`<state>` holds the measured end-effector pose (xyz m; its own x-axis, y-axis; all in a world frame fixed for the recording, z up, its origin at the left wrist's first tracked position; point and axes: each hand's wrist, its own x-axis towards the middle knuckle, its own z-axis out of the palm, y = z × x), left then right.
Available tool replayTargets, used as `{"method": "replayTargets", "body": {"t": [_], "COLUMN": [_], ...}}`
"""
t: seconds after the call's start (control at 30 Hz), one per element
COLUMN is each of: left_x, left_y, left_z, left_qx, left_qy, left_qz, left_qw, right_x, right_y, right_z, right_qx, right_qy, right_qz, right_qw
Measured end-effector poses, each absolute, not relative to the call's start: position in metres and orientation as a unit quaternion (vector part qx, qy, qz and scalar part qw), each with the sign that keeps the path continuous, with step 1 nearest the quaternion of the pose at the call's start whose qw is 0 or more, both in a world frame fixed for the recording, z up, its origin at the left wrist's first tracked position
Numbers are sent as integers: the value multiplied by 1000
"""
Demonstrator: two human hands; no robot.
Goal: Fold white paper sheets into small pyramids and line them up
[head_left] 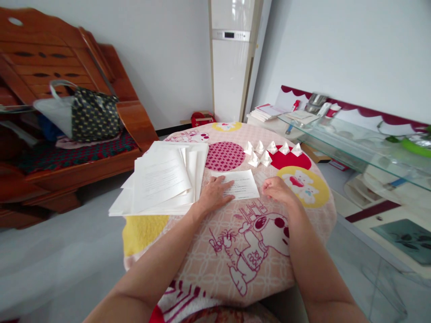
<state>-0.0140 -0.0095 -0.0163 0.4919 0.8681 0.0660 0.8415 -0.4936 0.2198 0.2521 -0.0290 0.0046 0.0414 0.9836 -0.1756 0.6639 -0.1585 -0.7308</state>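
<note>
A printed sheet of paper [243, 185] lies on the cloth-covered round table in front of me. My left hand [216, 194] rests flat on the sheet's left part with its fingers apart. Just beyond the right edge, my right hand [276, 189] sits on the cloth with its fingers curled in; I see nothing held in it. Several small folded white paper pieces [266, 158] stand in two rows behind the sheet. To the left is a thick, uneven stack of paper [158, 179], with print on its top sheet.
A patterned tablecloth [215, 251] covers the table. On the right runs a glass shelf [357, 146] with metal containers and papers near it. At the left stands a wooden bench [134, 121] with a dark patterned bag [96, 114]. A tall white cabinet unit [230, 76] stands behind.
</note>
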Motion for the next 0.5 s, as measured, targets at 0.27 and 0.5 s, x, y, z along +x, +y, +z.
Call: {"method": "replayTargets", "body": {"t": [0.27,0.5], "left_x": [-9,-7], "left_y": [-13,-13], "left_z": [-19,-20], "left_qx": [851,848], "left_qy": [506,506], "left_qz": [120,136], "left_qw": [65,79], "right_x": [187,184], "right_y": [-24,-24], "right_z": [-5,-6], "right_qx": [-609,-612], "right_qy": [-703,-722], "right_qz": [268,247], "right_qw": [252,208]}}
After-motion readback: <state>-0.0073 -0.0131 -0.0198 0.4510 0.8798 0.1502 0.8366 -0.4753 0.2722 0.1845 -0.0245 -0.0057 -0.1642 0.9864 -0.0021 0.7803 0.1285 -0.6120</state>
